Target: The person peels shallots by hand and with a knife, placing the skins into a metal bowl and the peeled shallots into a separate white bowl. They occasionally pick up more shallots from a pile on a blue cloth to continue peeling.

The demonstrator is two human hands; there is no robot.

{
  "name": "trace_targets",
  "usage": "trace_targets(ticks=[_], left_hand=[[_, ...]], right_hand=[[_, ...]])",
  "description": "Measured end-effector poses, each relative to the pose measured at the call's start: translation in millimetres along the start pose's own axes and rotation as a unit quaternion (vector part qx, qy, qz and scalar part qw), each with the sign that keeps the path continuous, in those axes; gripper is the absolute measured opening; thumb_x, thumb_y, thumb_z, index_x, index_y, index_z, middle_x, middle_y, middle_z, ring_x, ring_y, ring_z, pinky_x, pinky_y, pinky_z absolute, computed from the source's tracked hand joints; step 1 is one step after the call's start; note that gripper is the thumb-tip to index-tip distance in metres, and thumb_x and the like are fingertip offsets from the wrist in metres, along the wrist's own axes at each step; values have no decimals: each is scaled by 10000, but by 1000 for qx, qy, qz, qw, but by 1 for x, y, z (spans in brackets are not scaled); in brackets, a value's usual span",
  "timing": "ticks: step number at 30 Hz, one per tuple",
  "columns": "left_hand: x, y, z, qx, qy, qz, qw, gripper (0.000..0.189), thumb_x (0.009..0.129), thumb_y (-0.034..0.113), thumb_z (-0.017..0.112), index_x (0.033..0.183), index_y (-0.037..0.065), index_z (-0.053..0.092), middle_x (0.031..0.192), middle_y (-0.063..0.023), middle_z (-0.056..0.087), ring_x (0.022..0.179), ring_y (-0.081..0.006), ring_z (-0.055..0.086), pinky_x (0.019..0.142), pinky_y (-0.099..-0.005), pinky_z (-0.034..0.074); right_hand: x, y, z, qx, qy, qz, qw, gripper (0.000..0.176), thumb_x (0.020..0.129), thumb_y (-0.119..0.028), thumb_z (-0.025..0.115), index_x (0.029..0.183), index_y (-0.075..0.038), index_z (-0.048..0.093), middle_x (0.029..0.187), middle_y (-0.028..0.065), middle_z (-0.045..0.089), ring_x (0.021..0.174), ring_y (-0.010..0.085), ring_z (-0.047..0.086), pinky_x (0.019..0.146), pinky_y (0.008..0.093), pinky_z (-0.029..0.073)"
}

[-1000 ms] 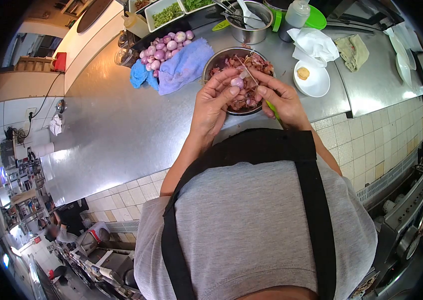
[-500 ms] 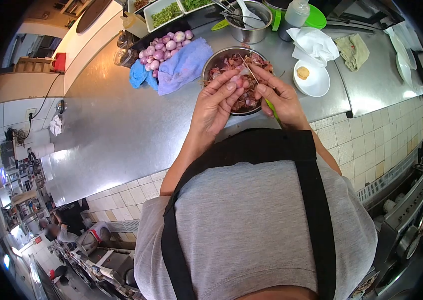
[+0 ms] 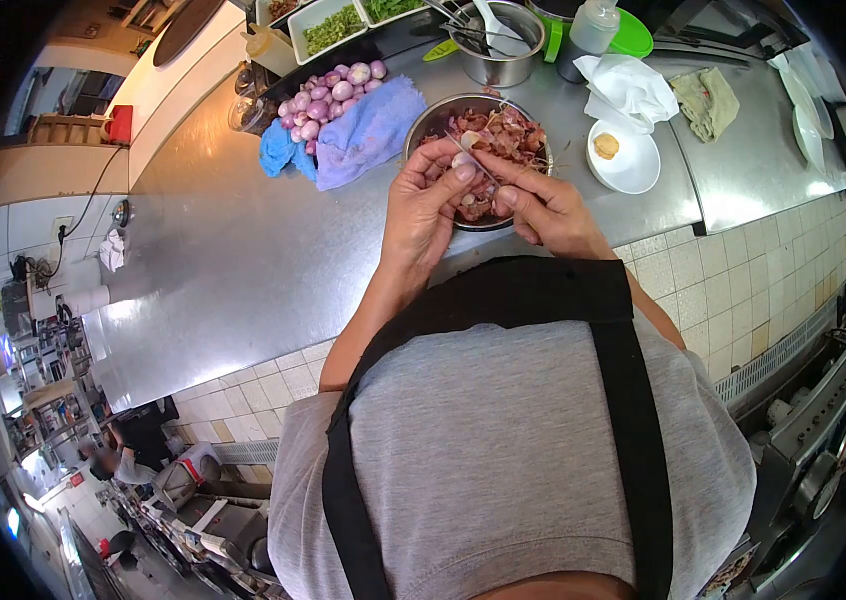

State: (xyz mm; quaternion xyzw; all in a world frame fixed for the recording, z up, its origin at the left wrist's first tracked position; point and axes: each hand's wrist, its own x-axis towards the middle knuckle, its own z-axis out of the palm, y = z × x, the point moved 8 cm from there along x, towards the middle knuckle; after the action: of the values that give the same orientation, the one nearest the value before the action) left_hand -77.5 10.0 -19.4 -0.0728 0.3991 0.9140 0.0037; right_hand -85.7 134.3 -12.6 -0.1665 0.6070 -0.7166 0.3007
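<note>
Shallot [image 3: 464,160]: one, pinched in left hand [image 3: 421,215] fingers; right hand [image 3: 543,210] fingers curled, grip unclear | bowl [image 3: 440,104]: one, beneath both hands

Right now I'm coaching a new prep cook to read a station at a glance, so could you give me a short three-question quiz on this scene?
1. What fills the metal bowl under the hands? A) lemons B) shallot skins C) rice
2. True or false: the peeled shallots lie beside the bowl, against a blue cloth.
3. Fill in: the left hand and right hand together hold one ____ over the bowl.
Key: 1 B; 2 true; 3 shallot.
</note>
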Motion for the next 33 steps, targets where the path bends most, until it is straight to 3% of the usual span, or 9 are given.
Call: trace_targets(ticks=[4, 9, 16, 20, 23, 25, 28, 33], left_hand=[[-1, -2, 2, -7, -17, -14, 1000, 237, 847, 31, 584, 1080, 5, 548, 1006, -89, 611, 889, -160, 615, 786, -265, 517], [-2, 0, 6, -11, -28, -27, 999, 261, 868, 61, 563, 1114, -23, 537, 1031, -98, 607, 900, -171, 616, 794, -263, 519], [-2, -2, 1, -1, 13, -10, 1000, 213, 841, 27, 595, 1050, 13, 556, 964, -75, 610, 854, -147, 621, 777, -252, 524], [-3, -2, 1, 6, -1, -5, 1000, 204, 838, 22, 596, 1038, 16, 555, 948, -73, 611, 856, -144, 621, 789, -256, 523], [-4, -2, 4, 3, -8, -7, 1000, 197, 846, 29, 587, 1039, 7, 552, 958, -79, 613, 879, -152, 620, 803, -259, 518], [-4, -1, 6, 1, -8, -12, 1000, 190, 851, 33, 581, 1036, 2, 552, 965, -82, 613, 895, -158, 619, 811, -260, 514], [-3, -1, 5, 1, -3, -18, 1000, 185, 853, 36, 579, 1032, -1, 554, 969, -82, 613, 903, -161, 618, 816, -262, 512], [-2, -1, 2, 19, 11, -3, 1000, 193, 840, 33, 599, 1028, 10, 563, 956, -78, 614, 863, -145, 617, 796, -258, 515]], right_hand=[[1, 6, -6, 171, -4, 56, 984, 400, 923, -122, 474, 1321, -130, 443, 756, 18, 515, 500, 57, 394, 433, 187, 333], [0, 0, -10, 140, 10, 21, 990, 401, 925, -131, 470, 1325, -122, 435, 759, 27, 517, 512, 61, 417, 437, 194, 344], [-4, -7, 1, 15, -10, -4, 1000, 424, 902, -133, 510, 1320, -107, 444, 774, 18, 532, 539, 51, 410, 474, 179, 356], [-1, -12, -2, -123, 30, -106, 986, 398, 901, -113, 505, 1298, -101, 473, 776, 13, 531, 544, 48, 408, 473, 184, 355], [0, -7, -5, -26, 22, -52, 998, 387, 910, -127, 497, 1295, -107, 478, 769, 13, 524, 541, 46, 410, 468, 185, 353], [-1, 5, -7, 130, -2, 34, 991, 389, 915, -136, 491, 1303, -117, 470, 761, 12, 519, 537, 45, 407, 466, 181, 349], [0, 5, -9, 143, 3, 33, 989, 392, 921, -152, 486, 1310, -120, 461, 748, 9, 505, 535, 43, 405, 465, 177, 342], [-4, -4, -1, 22, -3, 8, 1000, 407, 912, -132, 498, 1317, -135, 456, 751, 3, 504, 537, 42, 394, 466, 181, 334]])
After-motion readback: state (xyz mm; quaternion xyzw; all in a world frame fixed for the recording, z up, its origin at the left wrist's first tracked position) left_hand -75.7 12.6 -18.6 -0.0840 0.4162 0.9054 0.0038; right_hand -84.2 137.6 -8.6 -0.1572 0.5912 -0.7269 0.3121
